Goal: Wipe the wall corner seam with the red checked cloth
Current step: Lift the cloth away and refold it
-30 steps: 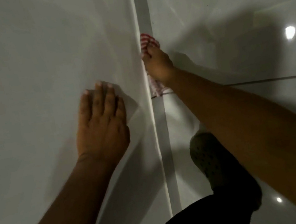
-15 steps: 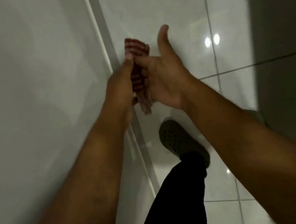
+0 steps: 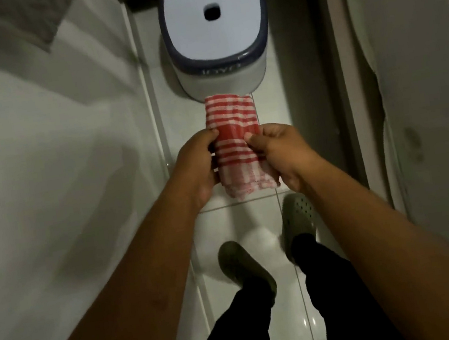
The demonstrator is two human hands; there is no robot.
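The white wall (image 3: 42,168) filled our left side, its lower edge meeting the pale tiled floor (image 3: 240,225) along a light strip that ran up the frame. On our right stood a second pale surface (image 3: 423,82), blurred, with a dark vertical band beside it. Ahead of us on the floor sat a white container with a dark rim (image 3: 217,40) and a small dark hole in its top. Our two forearms reached forward over our dark trousers (image 3: 241,327) and green perforated clogs (image 3: 297,217), which stood on the tiles. Between our hands we held the red checked cloth (image 3: 235,142), folded into a narrow strip, in the air above the floor, clear of the wall and just short of the container. Our left hand (image 3: 199,167) pinched its left edge, fingers closed on the fabric, and our right hand (image 3: 282,152) gripped its right edge in the same way.
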